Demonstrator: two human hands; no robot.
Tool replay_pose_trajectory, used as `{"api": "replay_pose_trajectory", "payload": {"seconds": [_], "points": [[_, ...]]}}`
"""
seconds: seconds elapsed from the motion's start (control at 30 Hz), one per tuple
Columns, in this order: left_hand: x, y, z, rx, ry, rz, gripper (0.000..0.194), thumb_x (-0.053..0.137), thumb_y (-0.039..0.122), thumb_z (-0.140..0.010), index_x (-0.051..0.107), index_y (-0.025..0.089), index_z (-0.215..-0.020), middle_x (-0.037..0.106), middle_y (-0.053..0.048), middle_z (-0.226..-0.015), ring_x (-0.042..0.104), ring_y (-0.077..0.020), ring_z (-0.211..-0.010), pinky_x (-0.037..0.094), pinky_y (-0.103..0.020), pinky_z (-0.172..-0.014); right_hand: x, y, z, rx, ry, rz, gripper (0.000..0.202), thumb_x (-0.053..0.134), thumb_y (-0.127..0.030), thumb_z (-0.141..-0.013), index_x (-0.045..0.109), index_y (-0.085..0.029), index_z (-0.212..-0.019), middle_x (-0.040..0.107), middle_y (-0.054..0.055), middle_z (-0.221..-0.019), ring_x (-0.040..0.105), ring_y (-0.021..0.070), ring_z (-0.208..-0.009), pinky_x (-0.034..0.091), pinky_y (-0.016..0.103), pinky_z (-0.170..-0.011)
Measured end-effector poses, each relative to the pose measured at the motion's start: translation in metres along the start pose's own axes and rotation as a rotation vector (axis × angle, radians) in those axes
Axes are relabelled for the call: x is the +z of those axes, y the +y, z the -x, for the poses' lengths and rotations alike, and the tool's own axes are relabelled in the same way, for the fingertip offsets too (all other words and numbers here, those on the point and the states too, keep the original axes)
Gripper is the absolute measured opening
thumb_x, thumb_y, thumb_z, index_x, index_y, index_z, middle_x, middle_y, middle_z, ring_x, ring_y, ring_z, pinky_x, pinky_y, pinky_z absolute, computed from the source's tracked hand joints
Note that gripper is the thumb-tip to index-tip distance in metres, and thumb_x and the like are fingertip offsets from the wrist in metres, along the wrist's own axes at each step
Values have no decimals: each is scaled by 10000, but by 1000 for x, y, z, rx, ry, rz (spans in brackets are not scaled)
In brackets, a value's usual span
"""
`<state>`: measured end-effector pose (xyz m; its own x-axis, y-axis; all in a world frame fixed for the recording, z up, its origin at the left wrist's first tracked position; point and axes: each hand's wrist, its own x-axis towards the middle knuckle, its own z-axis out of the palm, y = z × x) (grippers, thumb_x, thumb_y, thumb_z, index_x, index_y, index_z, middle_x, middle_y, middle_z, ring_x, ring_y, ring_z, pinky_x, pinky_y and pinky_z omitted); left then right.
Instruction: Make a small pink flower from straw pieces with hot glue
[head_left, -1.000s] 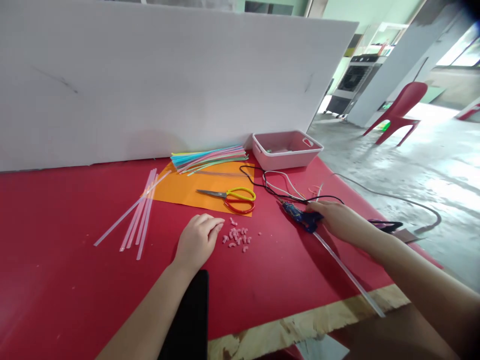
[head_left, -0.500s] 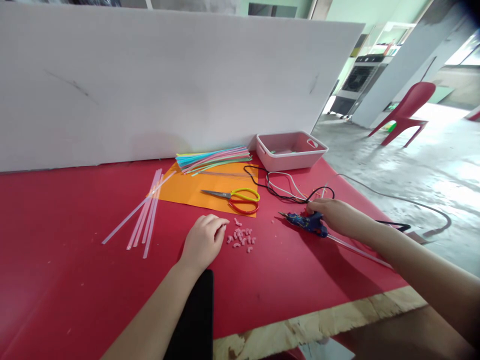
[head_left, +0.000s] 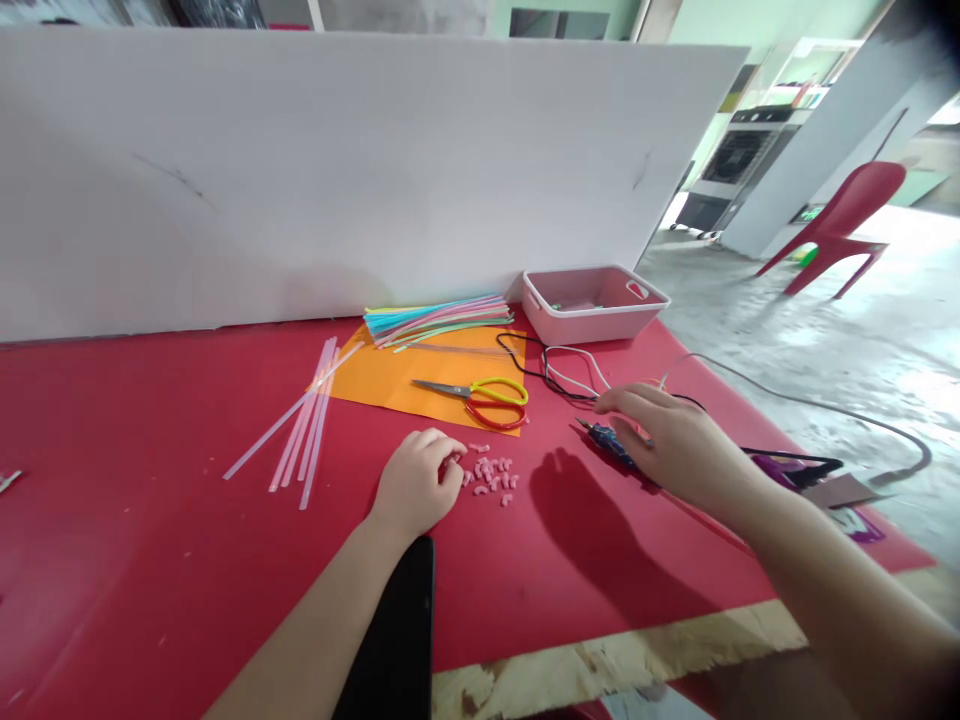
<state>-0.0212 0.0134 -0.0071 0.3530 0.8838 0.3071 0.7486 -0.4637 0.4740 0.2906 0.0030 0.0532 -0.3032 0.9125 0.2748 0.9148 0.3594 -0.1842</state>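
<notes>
My left hand (head_left: 418,486) rests on the red table with its fingers curled and thumb drawn in, at the left edge of a small heap of pink curved pieces (head_left: 491,474). What lies between those fingertips, if anything, is too small to make out. My right hand (head_left: 667,440) hovers, fingers stretched and apart, over a dark blue glue gun (head_left: 611,442) lying on the table. The hand hides much of the gun; its metal tip points left. Scissors (head_left: 496,397) with yellow and red handles lie on an orange sheet (head_left: 367,377) beyond the pieces.
Pink glue sticks (head_left: 294,440) lie at left. A bundle of coloured pipe cleaners (head_left: 435,318) and a pink basket (head_left: 592,325) stand before a white board (head_left: 375,170). Cables (head_left: 551,375) trail behind the gun. A black flat object (head_left: 397,640) lies under my left forearm.
My right hand has let go of the glue gun and lifted, its fingers opening out. My left fingers have curled in more by the pink pieces. The view has shifted slightly.
</notes>
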Motion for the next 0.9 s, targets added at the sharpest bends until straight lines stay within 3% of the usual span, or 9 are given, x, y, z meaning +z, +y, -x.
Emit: {"api": "replay_pose_trajectory", "payload": {"seconds": [0.07, 0.17, 0.27, 0.4, 0.47, 0.63, 0.77, 0.9], "points": [[0, 0, 0, -3, 7, 2, 203, 495, 131, -848, 668, 185, -939, 682, -76, -930, 600, -230, -910, 500, -373, -814, 6, -22, -9, -3, 81, -91, 181, 462, -203, -898, 610, -231, -999, 697, 62, -1029, 672, 211, -916, 509, 308, -794], [1, -1, -1, 8, 9, 13, 194, 487, 149, -869, 657, 185, -956, 687, -77, -931, 599, -232, -907, 495, -374, -811, 21, -41, -29, -29, 33, -155, 180, 457, -194, -898, 614, -225, -980, 713, 74, -999, 670, 205, -905, 493, 291, -810], [2, 0, -1, 34, -7, 34, 193, 482, 168, -887, 654, 188, -970, 690, -73, -930, 601, -228, -901, 489, -370, -820, 37, -42, -60, -54, -29, -162, 162, 483, -193, -898, 626, -215, -970, 722, 62, -1002, 665, 194, -915, 484, 275, -826], [3, -1, -3, 54, -25, 63, 194, 475, 186, -903, 655, 193, -976, 700, -68, -941, 608, -220, -900, 479, -368, -842, 56, -27, -122, -23, -106, -117, 162, 519, -240, -933, 640, -174, -1019, 710, 56, -976, 659, 174, -881, 507, 293, -826], [3, -2, -4, 53, -29, 74, 192, 469, 192, -910, 652, 194, -967, 702, -65, -937, 608, -215, -897, 475, -360, -838, 63, -21, -158, -3, -144, -79, 278, 561, -354, -942, 609, -153, -1128, 656, 63, -1096, 646, 179, -938, 544, 384, -842], [4, -3, -7, 31, -53, 93, 188, 457, 196, -920, 644, 211, -929, 688, -36, -849, 606, -193, -821, 461, -317, -746, 84, -24, -235, -27, -228, 20, 342, 577, -359, -935, 575, -167, -1218, 602, 85, -1229, 621, 214, -1047, 545, 425, -881], [5, -3, -8, 7, -80, 92, 185, 463, 183, -909, 645, 211, -885, 669, -27, -787, 589, -185, -770, 442, -312, -713, 112, -43, -272, -87, -292, 75, 352, 583, -361, -931, 572, -162, -1222, 602, 84, -1228, 621, 221, -1051, 545, 429, -880], [5, -3, -8, -12, -98, 89, 193, 454, 175, -905, 641, 213, -878, 665, -26, -772, 588, -186, -773, 442, -317, -727, 136, -57, -289, -139, -327, 126, 350, 580, -357, -933, 570, -166, -1226, 599, 87, -1234, 620, 216, -1052, 545, 429, -882]]}}
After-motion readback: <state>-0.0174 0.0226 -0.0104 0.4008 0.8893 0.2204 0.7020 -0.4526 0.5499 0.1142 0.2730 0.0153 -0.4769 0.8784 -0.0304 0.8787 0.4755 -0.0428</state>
